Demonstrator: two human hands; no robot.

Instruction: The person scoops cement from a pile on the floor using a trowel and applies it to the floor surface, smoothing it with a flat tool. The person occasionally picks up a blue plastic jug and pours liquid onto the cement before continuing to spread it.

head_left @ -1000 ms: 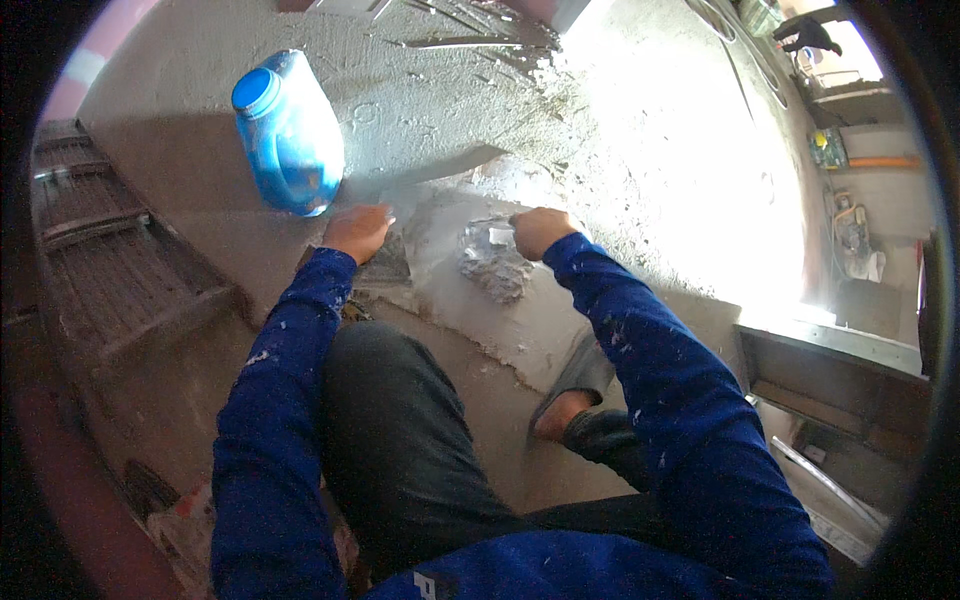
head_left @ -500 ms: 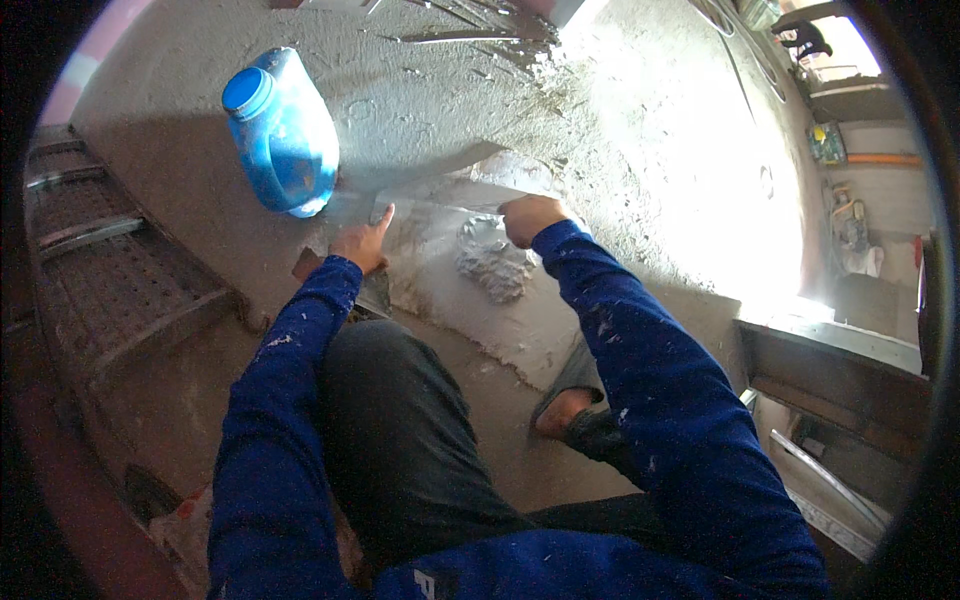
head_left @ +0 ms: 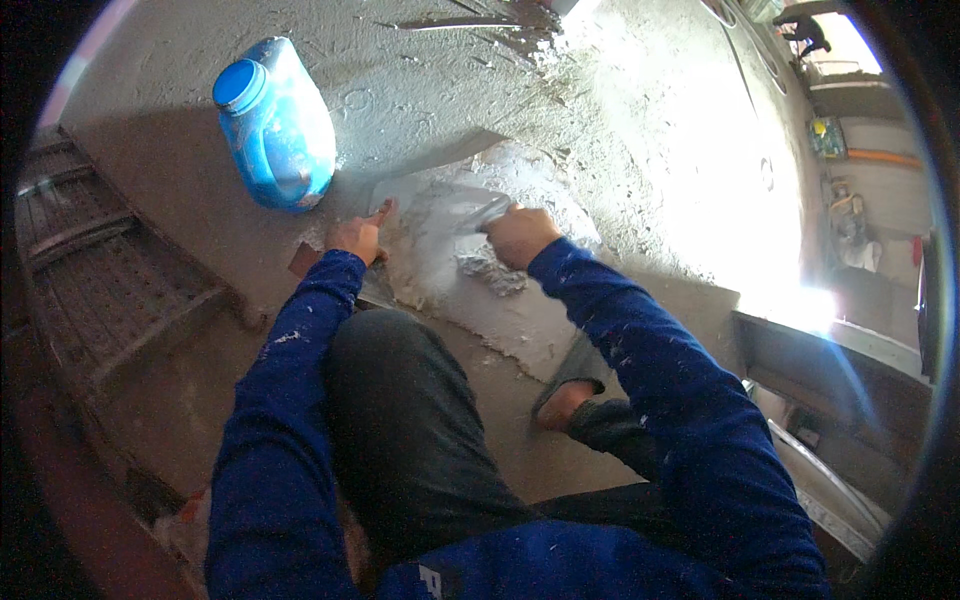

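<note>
A flat sheet (head_left: 520, 345) smeared with wet white-grey plaster lies on the rough floor in front of me. A thick lump of plaster (head_left: 495, 272) sits on it. My right hand (head_left: 522, 238) is closed around a flat trowel (head_left: 487, 212), blurred and partly hidden, over the smeared area just beyond the lump. At the sheet's left edge, my left hand (head_left: 357, 238) is curled with its index finger stretched out; what it grips is hidden. A brown piece (head_left: 304, 260) shows beside that wrist, and a dull blade-like edge (head_left: 376, 294) shows below it.
A blue capped jug (head_left: 285, 140) stands on the floor beyond my left hand. Dark metal steps (head_left: 110, 270) run along the left, and a metal beam (head_left: 830, 350) lies at the right. Bright sunlight washes out the right floor. My bare foot (head_left: 566, 405) is beside the sheet.
My right hand has turned and shifted slightly, its trowel tilting up from lying across the sheet. More smeared plaster shows at the far side. My left hand stays nearly in place.
</note>
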